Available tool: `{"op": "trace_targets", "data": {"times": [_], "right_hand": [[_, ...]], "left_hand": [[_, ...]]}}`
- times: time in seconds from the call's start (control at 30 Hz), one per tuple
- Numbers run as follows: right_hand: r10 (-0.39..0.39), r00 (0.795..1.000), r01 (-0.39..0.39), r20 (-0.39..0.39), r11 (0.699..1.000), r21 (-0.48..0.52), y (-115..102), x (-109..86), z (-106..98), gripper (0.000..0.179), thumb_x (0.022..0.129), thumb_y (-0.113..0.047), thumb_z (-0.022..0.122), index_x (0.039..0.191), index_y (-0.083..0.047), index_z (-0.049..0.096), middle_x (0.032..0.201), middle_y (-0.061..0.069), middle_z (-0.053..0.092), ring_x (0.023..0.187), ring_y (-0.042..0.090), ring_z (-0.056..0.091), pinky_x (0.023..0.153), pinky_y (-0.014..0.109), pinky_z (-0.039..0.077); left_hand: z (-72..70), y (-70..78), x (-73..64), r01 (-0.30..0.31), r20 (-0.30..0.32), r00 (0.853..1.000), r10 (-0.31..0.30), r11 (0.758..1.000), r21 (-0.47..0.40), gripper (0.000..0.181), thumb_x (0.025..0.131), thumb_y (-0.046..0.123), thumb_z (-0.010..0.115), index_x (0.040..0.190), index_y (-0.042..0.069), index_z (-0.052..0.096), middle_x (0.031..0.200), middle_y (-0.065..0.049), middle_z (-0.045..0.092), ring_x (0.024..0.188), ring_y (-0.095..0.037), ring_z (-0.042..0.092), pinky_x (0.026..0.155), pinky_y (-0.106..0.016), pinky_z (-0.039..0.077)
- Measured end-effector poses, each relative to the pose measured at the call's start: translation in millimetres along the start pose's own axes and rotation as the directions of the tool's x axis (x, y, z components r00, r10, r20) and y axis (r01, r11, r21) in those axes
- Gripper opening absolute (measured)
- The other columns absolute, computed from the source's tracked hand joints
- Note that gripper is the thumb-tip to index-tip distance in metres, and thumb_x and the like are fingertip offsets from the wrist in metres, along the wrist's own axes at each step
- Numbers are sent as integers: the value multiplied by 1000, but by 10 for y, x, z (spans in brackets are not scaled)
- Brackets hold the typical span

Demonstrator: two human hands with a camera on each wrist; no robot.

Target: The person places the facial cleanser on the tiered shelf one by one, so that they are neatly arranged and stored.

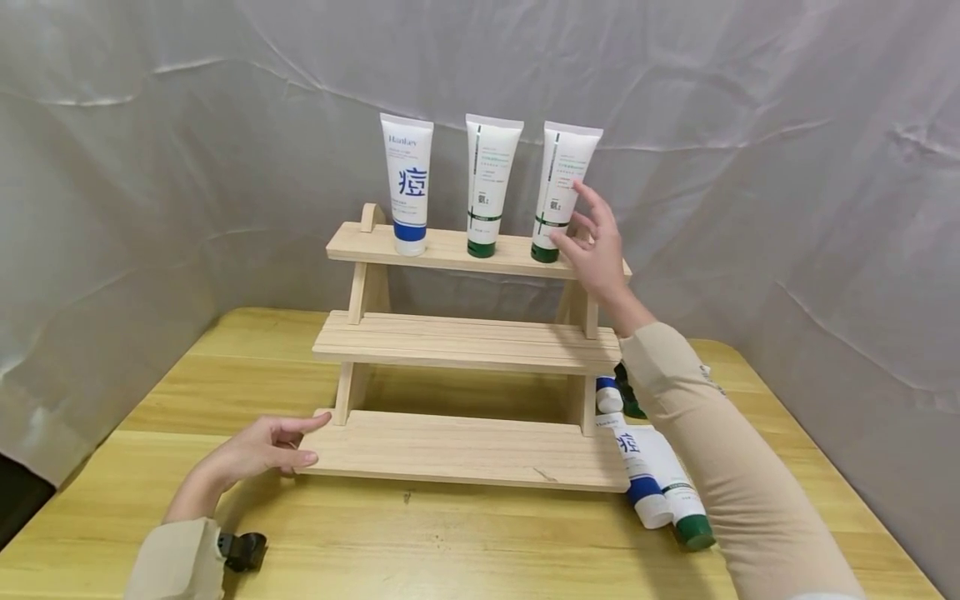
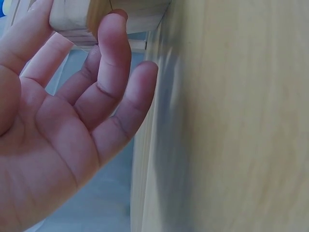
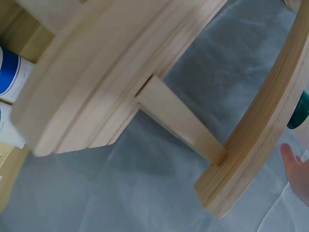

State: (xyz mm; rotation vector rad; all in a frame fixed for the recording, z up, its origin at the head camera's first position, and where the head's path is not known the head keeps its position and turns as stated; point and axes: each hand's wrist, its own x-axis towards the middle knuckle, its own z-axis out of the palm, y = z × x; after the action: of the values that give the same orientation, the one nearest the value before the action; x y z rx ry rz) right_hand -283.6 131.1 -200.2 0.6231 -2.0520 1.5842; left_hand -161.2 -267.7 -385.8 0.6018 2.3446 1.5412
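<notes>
A three-tier wooden display stand (image 1: pixel 468 342) stands on the table. My left hand (image 1: pixel 262 450) grips the left end of its lowest board (image 2: pixel 75 17), thumb at the front and index finger farther back. Along the top board stand three white squeeze tubes: a blue-banded tube (image 1: pixel 407 183) at left, a green-capped tube (image 1: pixel 493 183) in the middle and another green-capped tube (image 1: pixel 562 179) at right. Beside that right tube is my right hand (image 1: pixel 600 250), fingers spread, thumb and index fingertips at its right side. Whether they touch it is unclear. Only the right tube's green cap (image 3: pixel 300 112) shows in the right wrist view.
Right of the stand lie more squeeze tubes, among them a blue-banded tube (image 1: pixel 645 483) and a green-capped tube (image 1: pixel 686 508), partly behind my right sleeve (image 1: pixel 720 450). Grey cloth (image 1: pixel 225 150) hangs behind the wooden table (image 1: pixel 420 542).
</notes>
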Motion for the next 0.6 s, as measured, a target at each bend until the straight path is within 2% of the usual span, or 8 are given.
{"op": "trace_targets", "data": {"times": [0.1, 0.2, 0.27, 0.33, 0.43, 0.5, 0.53, 0.6], "right_hand": [[14, 1000, -14, -1, 1000, 9, -4, -41, -53, 61, 82, 7, 57, 137, -2, 32, 140, 12, 26, 118, 35, 36, 92, 40, 38], [31, 1000, -31, -4, 999, 13, 0, -87, -92, 60, 82, 4, 57, 136, 0, 31, 135, 17, 31, 116, 38, 37, 91, 37, 38], [26, 1000, -26, -14, 999, 19, 5, -108, -112, 57, 82, 4, 57, 133, 4, 31, 128, 20, 37, 114, 38, 38, 88, 34, 39], [10, 999, -9, -33, 1000, 23, 30, -120, -134, 53, 82, 5, 56, 130, 6, 33, 119, 21, 43, 110, 37, 41, 84, 31, 40], [-14, 998, 16, -60, 999, 42, 135, -108, -187, 45, 83, 5, 56, 124, 8, 38, 110, 20, 50, 104, 31, 46, 79, 26, 41], [-17, 997, 20, -73, 999, 43, 202, -101, -227, 39, 84, 3, 57, 120, 9, 42, 106, 21, 52, 99, 24, 50, 77, 23, 42], [-15, 997, 19, -76, 999, 46, 237, -99, -249, 37, 84, 2, 57, 117, 10, 44, 104, 21, 54, 97, 21, 51, 76, 22, 42], [-14, 997, 17, -78, 999, 46, 285, -111, -293, 33, 85, 0, 58, 114, 11, 47, 103, 22, 55, 93, 15, 53, 76, 21, 41]], "left_hand": [[-2, 4, 7, 11, 1, 1000, -11, 1000, 5, 60, 83, 10, 63, 129, -13, 32, 73, -1, 45, 59, -4, 41, 54, -27, 47], [1, 6, 7, 19, 0, 1000, -19, 1000, 13, 61, 82, 11, 64, 129, -13, 33, 81, -5, 50, 59, -5, 42, 55, -28, 48], [4, 7, 5, 19, -2, 1000, -19, 1000, 22, 61, 82, 11, 64, 129, -13, 33, 88, -11, 52, 60, -5, 42, 55, -29, 48], [8, 8, 3, 20, -8, 1000, -20, 999, 25, 61, 82, 12, 64, 129, -13, 33, 99, -22, 52, 60, -5, 42, 55, -29, 48], [12, 5, 2, 21, -13, 1000, -20, 1000, 16, 61, 82, 12, 64, 129, -12, 34, 117, -37, 41, 61, -5, 42, 55, -29, 48], [14, 0, 1, 20, -15, 1000, -19, 1000, 5, 61, 82, 11, 64, 129, -12, 34, 125, -38, 34, 62, -6, 43, 55, -29, 48], [13, -2, 1, 22, -14, 1000, -22, 1000, 5, 61, 82, 11, 64, 130, -12, 33, 123, -38, 37, 62, -6, 44, 55, -28, 48], [11, -7, 2, 28, -12, 1000, -28, 1000, 8, 61, 82, 11, 64, 130, -11, 33, 105, -34, 48, 62, -6, 44, 55, -28, 48]]}}
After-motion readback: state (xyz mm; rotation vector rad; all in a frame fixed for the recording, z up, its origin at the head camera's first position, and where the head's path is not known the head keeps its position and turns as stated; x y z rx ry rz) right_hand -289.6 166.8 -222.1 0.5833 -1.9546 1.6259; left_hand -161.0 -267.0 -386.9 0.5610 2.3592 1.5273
